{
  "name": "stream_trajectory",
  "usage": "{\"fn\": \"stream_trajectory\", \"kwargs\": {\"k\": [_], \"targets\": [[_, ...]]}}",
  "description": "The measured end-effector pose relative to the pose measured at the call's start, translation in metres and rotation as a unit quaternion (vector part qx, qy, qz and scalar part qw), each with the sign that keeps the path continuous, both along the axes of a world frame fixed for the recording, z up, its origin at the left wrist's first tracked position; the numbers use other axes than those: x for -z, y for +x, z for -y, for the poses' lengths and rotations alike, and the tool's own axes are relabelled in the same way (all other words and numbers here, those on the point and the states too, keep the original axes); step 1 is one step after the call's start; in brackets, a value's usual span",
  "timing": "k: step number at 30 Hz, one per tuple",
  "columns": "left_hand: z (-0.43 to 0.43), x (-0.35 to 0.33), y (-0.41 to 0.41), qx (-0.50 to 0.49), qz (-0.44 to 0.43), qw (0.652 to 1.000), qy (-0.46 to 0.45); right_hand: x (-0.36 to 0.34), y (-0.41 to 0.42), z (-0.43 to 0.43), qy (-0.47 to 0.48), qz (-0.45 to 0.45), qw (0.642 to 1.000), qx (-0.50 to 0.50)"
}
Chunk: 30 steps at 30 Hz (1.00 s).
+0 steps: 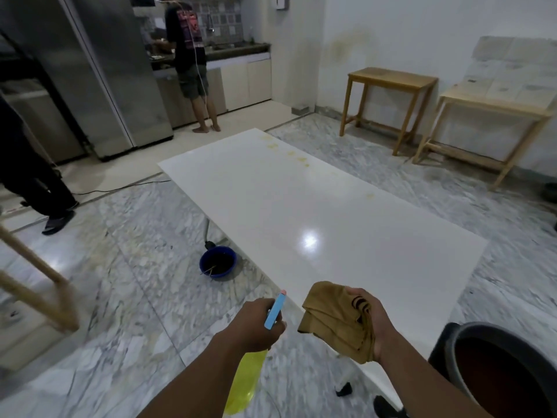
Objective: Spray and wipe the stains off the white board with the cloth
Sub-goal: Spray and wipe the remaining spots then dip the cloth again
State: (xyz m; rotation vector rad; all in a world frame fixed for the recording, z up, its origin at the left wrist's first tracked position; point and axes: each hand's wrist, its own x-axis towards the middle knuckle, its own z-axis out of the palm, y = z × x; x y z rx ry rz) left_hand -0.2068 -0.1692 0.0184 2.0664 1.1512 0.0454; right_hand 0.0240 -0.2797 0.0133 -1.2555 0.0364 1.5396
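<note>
A long white board (pixel 301 212) lies flat in front of me, raised on legs. Yellowish stains (pixel 297 156) dot its far right part, and one more stain (pixel 370 195) sits nearer the right edge. My left hand (pixel 256 324) grips a spray bottle (pixel 245 378) with a yellow body and a blue trigger head, held at the board's near left corner. My right hand (pixel 372 321) holds a crumpled mustard-brown cloth (pixel 331 321) just above the board's near end.
A dark blue bowl (pixel 217 263) sits on the marble floor by the board's left leg. A dark bin (pixel 497 369) stands at my right. Two wooden tables (pixel 388 82) line the far right wall. One person stands at the kitchen counter (pixel 190 55), another's legs (pixel 39 182) at left.
</note>
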Motion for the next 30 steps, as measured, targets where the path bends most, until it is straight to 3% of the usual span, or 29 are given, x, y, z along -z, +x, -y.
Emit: {"fn": "stream_trajectory", "kwargs": {"k": [6,14,20,25,30], "targets": [[-0.051,0.02,-0.022,0.028,-0.027,0.999,-0.019,0.025,-0.034,-0.022,-0.031,0.012,0.998,0.045],[-0.041,0.002,0.043,0.131,0.009,0.991,-0.006,0.011,-0.016,0.019,-0.022,0.021,0.99,0.14],[0.015,-0.037,0.112,0.176,0.046,0.983,0.01,-0.024,0.024,0.087,-0.023,0.04,0.976,0.215],[0.108,-0.065,0.169,0.223,0.05,0.972,0.059,-0.045,0.072,0.18,0.027,0.034,0.963,0.267],[0.194,-0.089,0.229,0.258,0.06,0.963,0.045,-0.072,0.124,0.275,0.053,0.063,0.952,0.294]]}}
